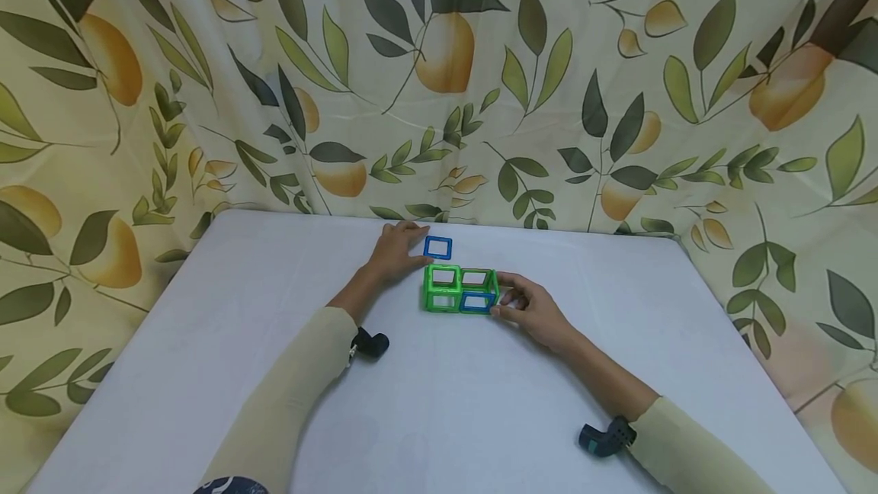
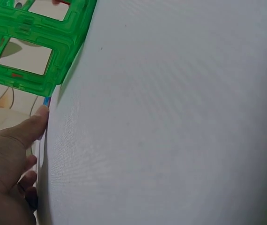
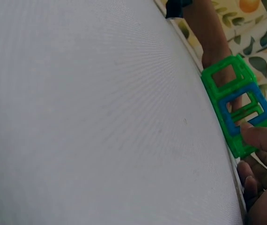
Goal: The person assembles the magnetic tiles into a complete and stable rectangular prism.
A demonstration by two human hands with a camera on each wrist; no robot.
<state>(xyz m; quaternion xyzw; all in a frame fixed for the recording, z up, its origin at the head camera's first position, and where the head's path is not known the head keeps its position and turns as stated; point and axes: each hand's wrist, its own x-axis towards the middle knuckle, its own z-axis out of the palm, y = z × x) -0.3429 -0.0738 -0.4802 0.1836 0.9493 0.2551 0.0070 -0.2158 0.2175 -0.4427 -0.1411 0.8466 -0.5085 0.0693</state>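
A block built of green square magnetic tiles (image 1: 443, 288), two cells wide, sits toward the far side of the table. A blue square tile (image 1: 478, 310) forms the front of its right half. My right hand (image 1: 533, 311) grips the block's right end, thumb (image 3: 255, 136) at the blue tile's edge and the other fingers behind. Just beyond the block is a second blue square tile (image 1: 437, 256). My left hand (image 1: 396, 254) holds that tile by its left side between thumb and forefinger. From the left wrist, the green block (image 2: 25, 82) hides most of it.
The white-covered table (image 1: 439, 410) stretches toward the near side. Its far edge runs close behind the loose tile and left fingers. Beyond that edge hangs a curtain (image 1: 439, 136) with a fruit and leaf print. A dark wrist camera sits on each forearm.
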